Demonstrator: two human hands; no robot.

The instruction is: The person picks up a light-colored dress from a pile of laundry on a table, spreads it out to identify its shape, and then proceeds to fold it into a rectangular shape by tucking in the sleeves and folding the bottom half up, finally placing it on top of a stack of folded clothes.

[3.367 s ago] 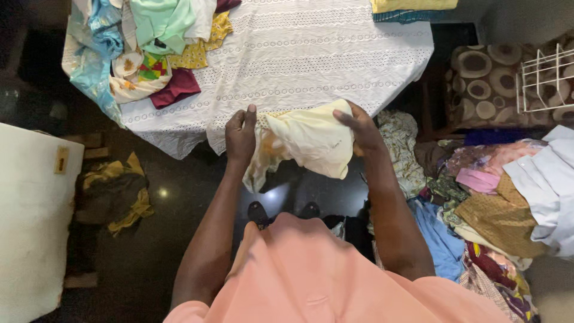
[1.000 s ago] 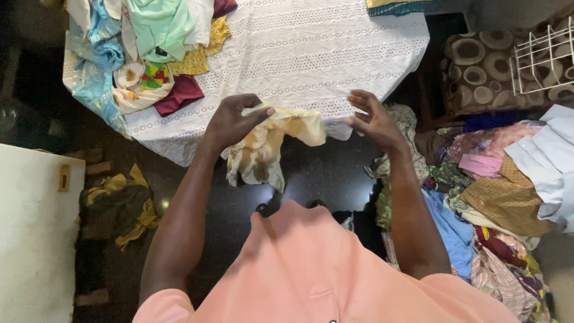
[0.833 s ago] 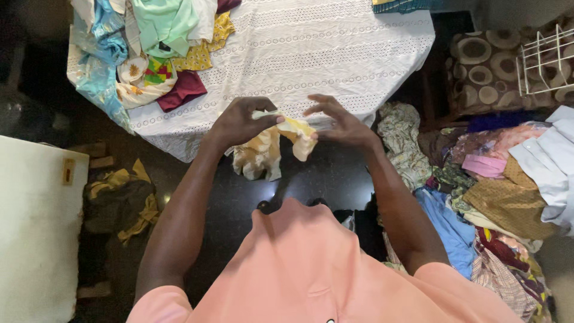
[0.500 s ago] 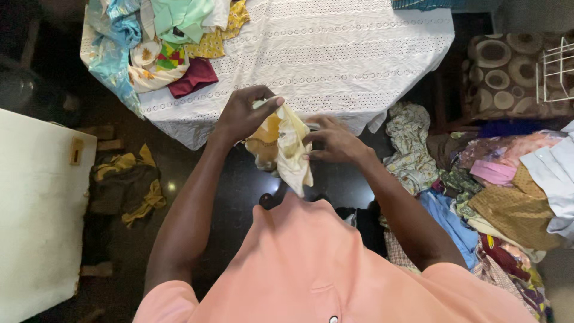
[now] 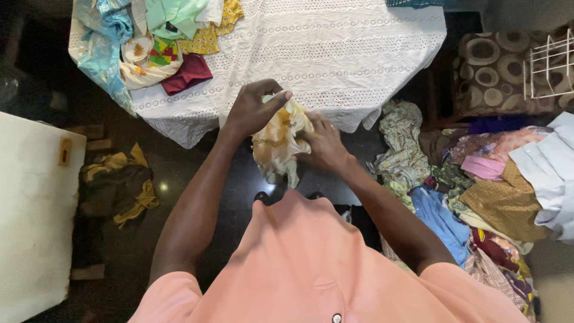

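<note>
I hold a small cream and yellow patterned cloth (image 5: 278,140) in front of my chest, just off the near edge of a table with a white eyelet tablecloth (image 5: 335,54). My left hand (image 5: 254,109) pinches its top edge from above. My right hand (image 5: 323,142) grips its right side, bunching the cloth between both hands. The lower part of the cloth hangs loose over the dark floor.
A heap of coloured clothes (image 5: 158,39) lies on the table's far left corner. A big pile of mixed garments (image 5: 478,185) covers the floor at right, by a patterned cushion (image 5: 496,72) and a white wire rack (image 5: 550,66). A yellow-brown cloth (image 5: 116,185) lies at left beside a white surface (image 5: 30,209).
The cloth was spread wide between both hands; my hands have come together and it is now folded and bunched into a small bundle.
</note>
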